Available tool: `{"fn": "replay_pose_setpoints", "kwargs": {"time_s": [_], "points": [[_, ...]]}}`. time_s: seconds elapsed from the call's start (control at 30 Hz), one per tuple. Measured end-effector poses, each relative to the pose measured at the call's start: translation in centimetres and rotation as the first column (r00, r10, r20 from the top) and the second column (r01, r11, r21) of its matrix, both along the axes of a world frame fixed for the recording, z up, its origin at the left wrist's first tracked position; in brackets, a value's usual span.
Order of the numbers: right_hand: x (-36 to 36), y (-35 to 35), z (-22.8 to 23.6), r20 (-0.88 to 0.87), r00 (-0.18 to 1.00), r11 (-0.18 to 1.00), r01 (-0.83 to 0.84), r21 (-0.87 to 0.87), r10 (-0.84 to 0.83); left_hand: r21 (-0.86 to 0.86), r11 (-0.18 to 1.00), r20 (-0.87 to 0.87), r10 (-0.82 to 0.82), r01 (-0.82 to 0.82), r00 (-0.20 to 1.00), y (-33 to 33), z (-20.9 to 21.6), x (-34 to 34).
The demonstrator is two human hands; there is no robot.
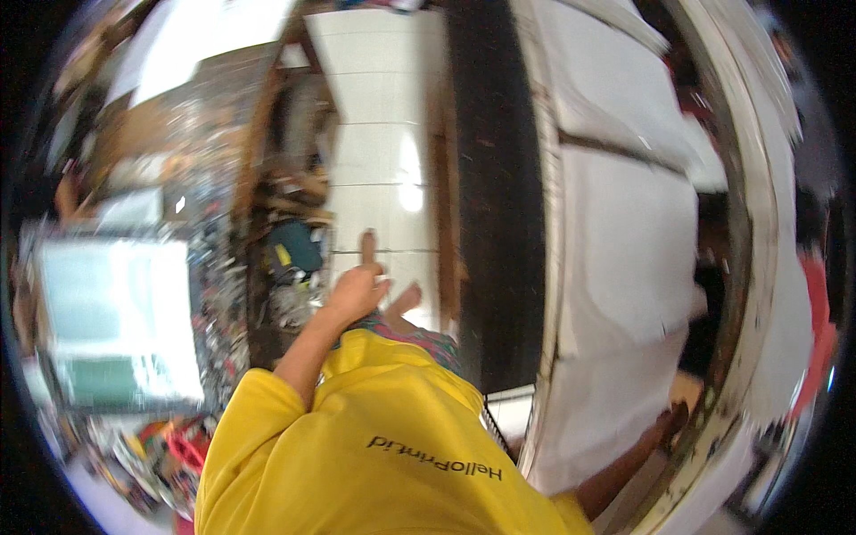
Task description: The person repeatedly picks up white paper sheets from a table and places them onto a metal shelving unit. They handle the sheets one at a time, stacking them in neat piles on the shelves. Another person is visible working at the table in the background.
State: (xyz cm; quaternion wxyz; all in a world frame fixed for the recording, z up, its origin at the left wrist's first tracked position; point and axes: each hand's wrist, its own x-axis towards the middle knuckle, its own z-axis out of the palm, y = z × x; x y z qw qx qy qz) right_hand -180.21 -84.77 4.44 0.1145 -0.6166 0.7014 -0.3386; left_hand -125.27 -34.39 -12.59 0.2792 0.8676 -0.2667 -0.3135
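Observation:
My left hand (358,290) hangs in front of my body over the tiled floor, above my bare feet. Its fingers are loosely bent and apart, and I see nothing in them. Out to the right, my right hand (675,423) is dark and blurred beside the white sheets (624,241) laid along a long table. It is close to the pale rail (713,428) at that table's far side. Shadow and blur hide how its fingers are set, and whether it touches the rail or a sheet cannot be told.
On the left stands a paint-spattered table (218,303) with a framed panel (125,312) on it. Beneath it, a shelf holds a dark green object (296,247) and clutter. A long black board (499,196) borders the tiled walkway (370,152). Someone's arm (67,196) shows far left.

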Motion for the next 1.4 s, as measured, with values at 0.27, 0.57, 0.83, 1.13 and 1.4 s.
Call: {"fn": "replay_pose_setpoints", "kwargs": {"time_s": [0.27,0.57,0.83,1.13,1.4], "points": [[32.5,7.8,5.3,0.324,0.77,0.82,-0.571,-0.036,0.55,-0.232,0.941,0.173,0.289,-0.246,0.942,0.0,7.9,7.5],[53.7,15.8,2.7,0.524,0.389,0.479,-0.877,-0.04,0.757,-0.327,0.83,0.321,0.548,-0.453,0.772,6.1,13.9,18.6],[62.5,23.1,0.8,0.697,0.172,0.182,-0.981,0.061,0.696,-0.36,0.626,0.491,0.758,-0.692,0.43,9.6,15.4,27.0],[63.3,27.0,-2.0,0.725,0.231,0.143,-0.973,0.183,0.649,0.1,0.567,0.449,0.707,-0.817,0.546,9.9,8.7,35.5],[61.9,28.5,-3.3,0.697,0.342,0.149,-0.934,0.324,0.63,0.209,0.682,0.466,0.561,-0.701,0.684,11.6,7.3,39.2]]}}
